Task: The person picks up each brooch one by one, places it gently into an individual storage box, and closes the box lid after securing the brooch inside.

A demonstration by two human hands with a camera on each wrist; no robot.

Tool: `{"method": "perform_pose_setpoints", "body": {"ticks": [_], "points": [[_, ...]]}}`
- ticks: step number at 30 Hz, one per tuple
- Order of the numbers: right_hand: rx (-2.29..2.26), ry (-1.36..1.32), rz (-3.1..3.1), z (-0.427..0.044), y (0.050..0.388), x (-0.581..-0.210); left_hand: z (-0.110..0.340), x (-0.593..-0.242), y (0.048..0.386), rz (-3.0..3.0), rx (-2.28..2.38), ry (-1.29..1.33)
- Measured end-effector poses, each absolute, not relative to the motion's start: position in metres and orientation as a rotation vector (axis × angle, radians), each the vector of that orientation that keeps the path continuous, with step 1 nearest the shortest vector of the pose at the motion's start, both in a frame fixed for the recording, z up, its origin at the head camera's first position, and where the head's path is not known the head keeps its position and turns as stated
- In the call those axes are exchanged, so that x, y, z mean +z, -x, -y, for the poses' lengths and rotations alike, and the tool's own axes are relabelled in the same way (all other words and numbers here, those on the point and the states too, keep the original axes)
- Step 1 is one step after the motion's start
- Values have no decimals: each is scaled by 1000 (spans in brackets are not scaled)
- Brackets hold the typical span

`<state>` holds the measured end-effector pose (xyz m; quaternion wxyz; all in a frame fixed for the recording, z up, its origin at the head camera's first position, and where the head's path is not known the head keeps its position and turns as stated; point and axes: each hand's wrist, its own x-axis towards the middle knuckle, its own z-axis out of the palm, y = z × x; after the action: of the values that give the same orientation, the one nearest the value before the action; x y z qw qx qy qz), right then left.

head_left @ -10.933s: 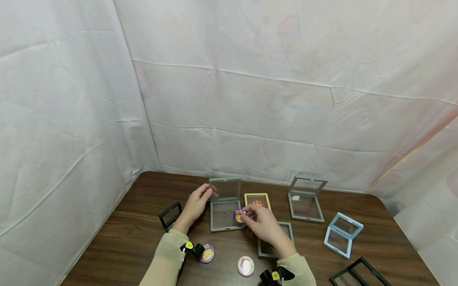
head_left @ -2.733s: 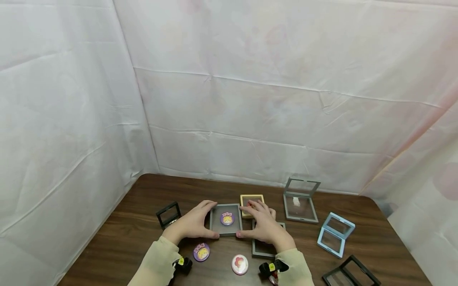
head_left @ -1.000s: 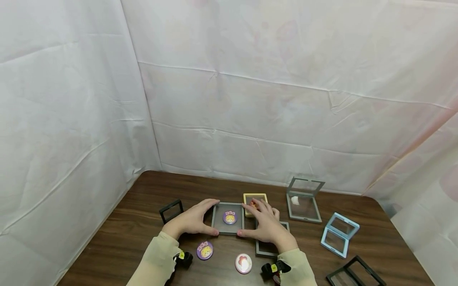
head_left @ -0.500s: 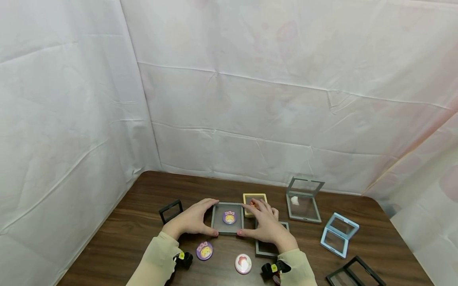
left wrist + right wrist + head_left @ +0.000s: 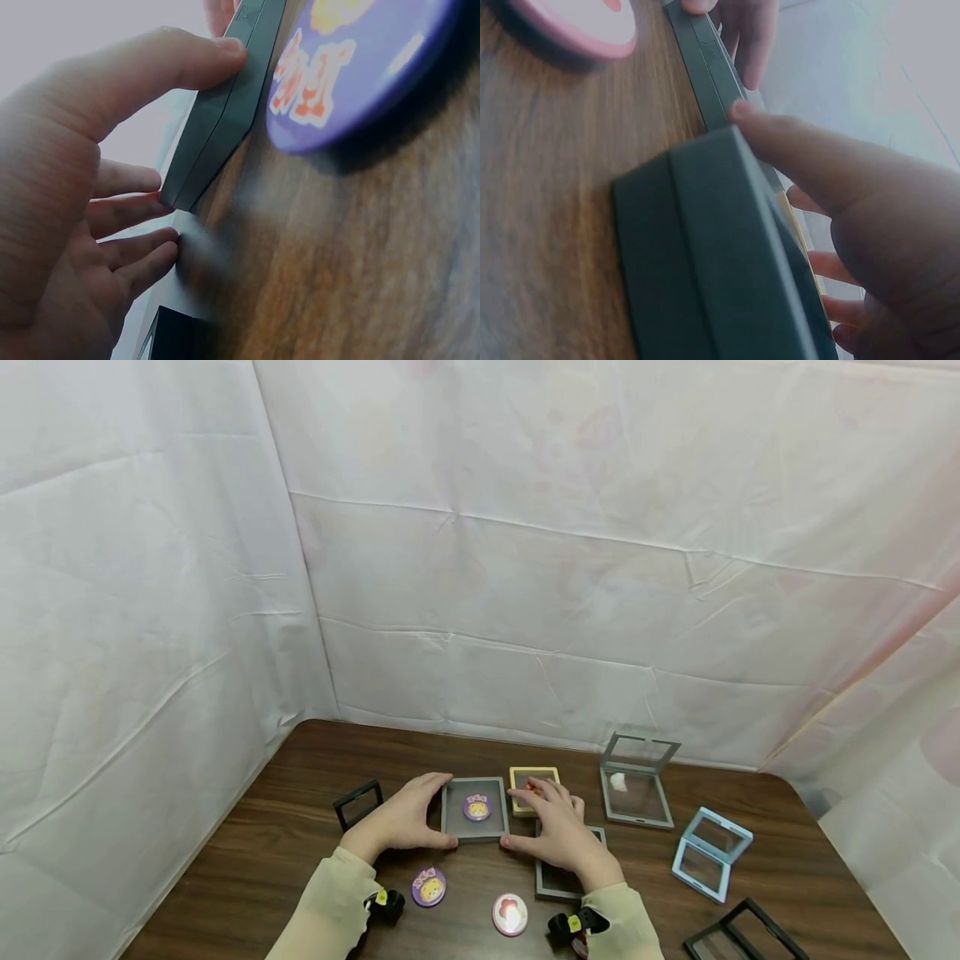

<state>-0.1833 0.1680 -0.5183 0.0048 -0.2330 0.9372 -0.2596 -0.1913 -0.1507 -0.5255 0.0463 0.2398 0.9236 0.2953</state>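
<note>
A grey-framed clear display case (image 5: 475, 840) lies shut on the table, a purple button badge (image 5: 477, 807) with a yellow cartoon animal showing inside. My left hand (image 5: 405, 815) holds its left side, thumb at the front corner and fingertips at the back corner. From the right, my right hand (image 5: 558, 831) grips it the same way, its thumb on the front edge; its other fingers hang over a yellow-framed case (image 5: 534, 770) with something red inside. In the left wrist view the left thumb presses the dark front edge of the case.
Nearer me lie a second purple badge (image 5: 429, 887) and a pink-white badge (image 5: 510, 914). Another grey case (image 5: 558, 890) sits under my right wrist. Open cases stand around: black (image 5: 357, 803), grey (image 5: 639, 793), blue (image 5: 712, 852) and black (image 5: 746, 931). White curtains hang behind the table.
Much earlier the case stood open while my right hand held the badge over it; later it is shut with the badge inside. In the last half second it has slid slightly away from me.
</note>
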Motion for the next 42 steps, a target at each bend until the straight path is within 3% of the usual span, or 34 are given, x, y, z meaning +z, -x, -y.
{"method": "perform_pose_setpoints", "body": {"ticks": [42], "points": [[-825,706,-2998,-160,180,-521,151,-530,197,-2881,912,-731]]}}
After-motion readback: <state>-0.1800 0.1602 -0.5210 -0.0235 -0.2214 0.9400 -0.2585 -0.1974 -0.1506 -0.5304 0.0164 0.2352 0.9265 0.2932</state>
